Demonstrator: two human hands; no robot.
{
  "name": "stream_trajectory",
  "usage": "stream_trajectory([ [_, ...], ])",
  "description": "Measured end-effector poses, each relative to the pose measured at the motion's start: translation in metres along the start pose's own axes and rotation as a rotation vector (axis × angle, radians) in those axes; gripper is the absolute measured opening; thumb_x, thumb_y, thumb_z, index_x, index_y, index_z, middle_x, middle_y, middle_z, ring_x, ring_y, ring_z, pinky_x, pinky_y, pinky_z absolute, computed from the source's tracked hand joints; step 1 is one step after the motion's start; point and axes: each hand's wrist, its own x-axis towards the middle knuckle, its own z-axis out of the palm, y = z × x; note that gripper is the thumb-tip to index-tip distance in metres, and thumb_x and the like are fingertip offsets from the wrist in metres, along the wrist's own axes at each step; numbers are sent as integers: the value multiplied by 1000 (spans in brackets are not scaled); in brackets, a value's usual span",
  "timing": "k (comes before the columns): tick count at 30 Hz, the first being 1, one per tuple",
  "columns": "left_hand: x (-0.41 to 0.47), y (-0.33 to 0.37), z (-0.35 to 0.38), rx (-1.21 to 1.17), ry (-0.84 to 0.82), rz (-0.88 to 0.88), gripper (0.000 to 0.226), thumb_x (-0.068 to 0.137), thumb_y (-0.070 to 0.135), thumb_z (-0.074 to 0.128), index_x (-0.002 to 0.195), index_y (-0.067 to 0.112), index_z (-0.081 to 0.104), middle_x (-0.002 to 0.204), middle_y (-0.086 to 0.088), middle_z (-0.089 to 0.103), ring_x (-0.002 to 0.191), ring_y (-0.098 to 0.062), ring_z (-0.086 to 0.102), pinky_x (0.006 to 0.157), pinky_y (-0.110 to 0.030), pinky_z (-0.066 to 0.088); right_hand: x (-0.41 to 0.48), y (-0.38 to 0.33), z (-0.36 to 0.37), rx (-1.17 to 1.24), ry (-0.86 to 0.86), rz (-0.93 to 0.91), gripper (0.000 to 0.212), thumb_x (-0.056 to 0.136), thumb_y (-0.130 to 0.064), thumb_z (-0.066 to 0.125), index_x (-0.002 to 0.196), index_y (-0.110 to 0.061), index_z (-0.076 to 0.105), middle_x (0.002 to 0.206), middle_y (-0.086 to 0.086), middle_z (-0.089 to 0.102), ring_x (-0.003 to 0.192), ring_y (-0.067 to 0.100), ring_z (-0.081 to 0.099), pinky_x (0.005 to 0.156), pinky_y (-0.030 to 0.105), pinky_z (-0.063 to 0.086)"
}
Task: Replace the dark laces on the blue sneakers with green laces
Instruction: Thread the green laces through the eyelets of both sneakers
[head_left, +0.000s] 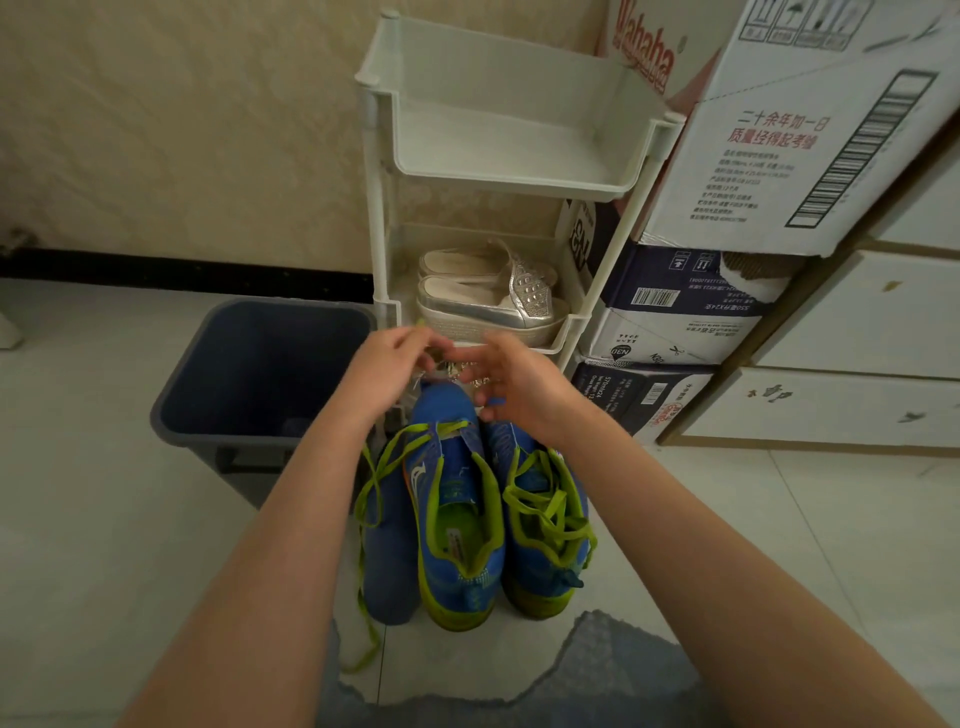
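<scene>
Looks like pinching the loose lime-green flat lace (415, 431) tip in the curled left hand (395, 358), right over the toes of the blue mesh sneakers (447, 405) lying lengthwise on the floor, heels nearest, with the half-curled right hand (514, 387) just beside, grip unclear tbh.

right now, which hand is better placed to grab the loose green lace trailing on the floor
Left, probably. The loose green lace trails down the left side of the blue sneakers, just below the left hand. The right hand would have to cross over the shoes.
</scene>
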Motion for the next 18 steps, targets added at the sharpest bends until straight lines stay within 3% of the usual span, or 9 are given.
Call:
stream_trajectory([
  [3, -4, -1, 10, 240, -106, 141, 33, 100, 33, 40, 96, 17, 69, 86, -3, 66, 85, -20, 62, 78, -34, 48, 6, 5, -4, 51, 16, 32, 60, 88, -61, 49, 105, -6, 65, 65, -3, 47, 51, 9, 35, 44, 20, 30],
  [5, -3, -7, 14, 358, -124, 187, 30, 99, 32, 43, 95, 17, 69, 85, 1, 68, 85, -22, 63, 84, -43, 49, 8, 9, -1, 89, 9, 15, 47, 87, -54, 58, 89, -8, 62, 62, -2, 48, 49, 8, 35, 42, 18, 28],
  [8, -3, -11, 15, 347, -72, 223, 26, 98, 31, 47, 100, 21, 71, 87, 2, 71, 87, -16, 64, 87, -43, 50, 12, 11, 2, 219, 10, -54, 29, 91, -31, 62, 78, -5, 59, 62, 4, 54, 50, 8, 49, 41, 15, 34],
  [10, -2, -10, 14, 359, -43, 252, 24, 97, 28, 49, 100, 22, 72, 91, 1, 72, 91, -16, 64, 88, -42, 50, 14, 14, 2, 277, 22, -78, 22, 93, -18, 60, 79, 0, 61, 63, 5, 59, 56, 11, 58, 42, 14, 38],
  [12, -2, -11, 15, 348, -50, 240, 25, 97, 22, 51, 113, 26, 70, 105, 1, 71, 102, -14, 62, 95, -36, 48, 14, 14, 2, 337, 22, -59, 16, 93, -9, 58, 83, 2, 63, 62, 5, 64, 56, 10, 62, 43, 13, 40],
  [15, -2, -10, 14, 158, -148, 42, 41, 95, 17, 51, 135, 23, 52, 118, 1, 64, 107, -10, 58, 94, -26, 42, 14, 16, -1, 384, 10, -37, 14, 93, 0, 53, 98, 9, 62, 62, 6, 67, 56, 9, 64, 45, 11, 43],
  [18, -3, -8, 9, -44, -230, -162, 32, 96, 27, 43, 120, 17, 62, 106, 1, 67, 93, -7, 59, 87, -30, 41, 16, 22, -2, 199, 37, -106, 25, 92, -2, 56, 114, 10, 61, 73, 6, 66, 59, 5, 59, 51, 14, 41],
])
